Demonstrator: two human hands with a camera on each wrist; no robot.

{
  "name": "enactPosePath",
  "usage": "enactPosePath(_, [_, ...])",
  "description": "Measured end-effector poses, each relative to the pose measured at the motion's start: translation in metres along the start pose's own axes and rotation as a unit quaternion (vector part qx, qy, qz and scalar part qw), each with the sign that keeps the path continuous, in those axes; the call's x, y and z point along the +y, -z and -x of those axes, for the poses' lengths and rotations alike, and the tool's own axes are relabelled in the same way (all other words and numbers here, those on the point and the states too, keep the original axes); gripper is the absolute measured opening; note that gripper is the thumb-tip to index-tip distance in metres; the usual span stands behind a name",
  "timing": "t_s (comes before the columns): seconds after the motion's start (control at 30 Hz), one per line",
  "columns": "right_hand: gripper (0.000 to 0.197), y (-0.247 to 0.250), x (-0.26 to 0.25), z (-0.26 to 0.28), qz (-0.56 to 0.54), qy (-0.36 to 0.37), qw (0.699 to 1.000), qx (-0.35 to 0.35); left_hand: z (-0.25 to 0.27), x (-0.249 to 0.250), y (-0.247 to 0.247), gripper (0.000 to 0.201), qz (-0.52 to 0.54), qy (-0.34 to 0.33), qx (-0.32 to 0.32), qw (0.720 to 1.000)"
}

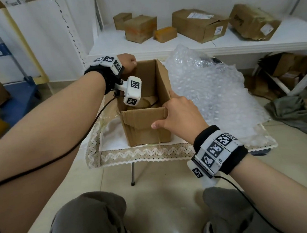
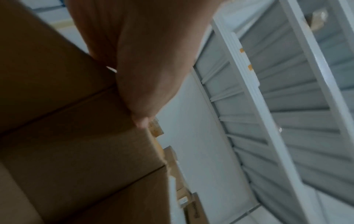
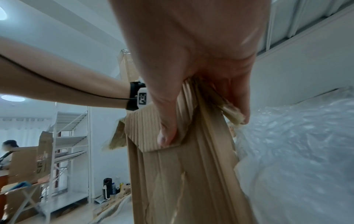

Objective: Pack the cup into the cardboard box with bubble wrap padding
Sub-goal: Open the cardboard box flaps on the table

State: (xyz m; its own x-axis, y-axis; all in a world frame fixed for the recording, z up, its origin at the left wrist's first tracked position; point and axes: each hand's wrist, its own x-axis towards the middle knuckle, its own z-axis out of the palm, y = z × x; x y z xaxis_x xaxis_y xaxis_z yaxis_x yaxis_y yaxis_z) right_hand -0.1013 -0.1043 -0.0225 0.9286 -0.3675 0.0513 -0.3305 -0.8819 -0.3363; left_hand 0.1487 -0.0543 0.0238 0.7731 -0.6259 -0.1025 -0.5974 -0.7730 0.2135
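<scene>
An open cardboard box [image 1: 146,133] stands on a small table with a lace-edged cloth [image 1: 139,153]. My left hand [image 1: 128,62] grips the top of the box's far left corner; in the left wrist view its thumb [image 2: 145,75] lies against the box's outer wall [image 2: 67,136]. My right hand [image 1: 176,112] holds the near right corner, thumb [image 3: 168,133] on the folded-down front flap [image 3: 182,174], fingers on the right flap. A tan rounded object [image 1: 145,102] lies inside, partly hidden by the wrist camera. A crumpled bubble wrap sheet [image 1: 212,92] [image 3: 296,151] lies right of the box.
A white shelf [image 1: 161,48] behind the table carries several cardboard boxes [image 1: 196,23]. More boxes sit under it at the right, beside a grey cloth [image 1: 297,115] on the floor. A blue cart [image 1: 17,94] stands at the left. A person [image 3: 7,151] sits far off.
</scene>
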Motion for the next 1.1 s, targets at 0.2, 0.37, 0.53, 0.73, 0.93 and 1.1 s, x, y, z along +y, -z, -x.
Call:
enactPosePath(0.2, [0.072,0.003,0.000,0.005,-0.008,0.021,0.999,0.024,0.053,-0.005,0.015,0.091,0.071,-0.053,-0.029,0.996])
enactPosePath(0.37, [0.097,0.016,-0.003,0.015,-0.095,-0.001,0.995,0.030,0.103,0.012,0.022,0.108,-0.035,-0.054,-0.151,0.986])
enactPosePath(0.53, [0.044,0.033,0.021,0.002,-0.239,-0.056,0.965,0.094,0.115,0.018,0.015,0.110,-0.085,-0.043,-0.204,0.974])
enactPosePath(0.73, [0.018,0.015,0.070,-0.024,-0.158,-0.185,0.970,0.003,0.121,0.017,0.014,0.117,-0.090,-0.049,-0.212,0.972])
enactPosePath(0.93, [0.064,-0.017,0.073,-0.029,-0.070,-0.175,0.975,-0.115,0.124,0.019,0.016,0.117,-0.079,-0.046,-0.217,0.972])
enactPosePath(1.1, [0.021,-0.024,0.081,-0.036,-0.209,-0.213,0.953,-0.050,0.124,0.020,0.018,0.115,-0.071,-0.040,-0.209,0.974])
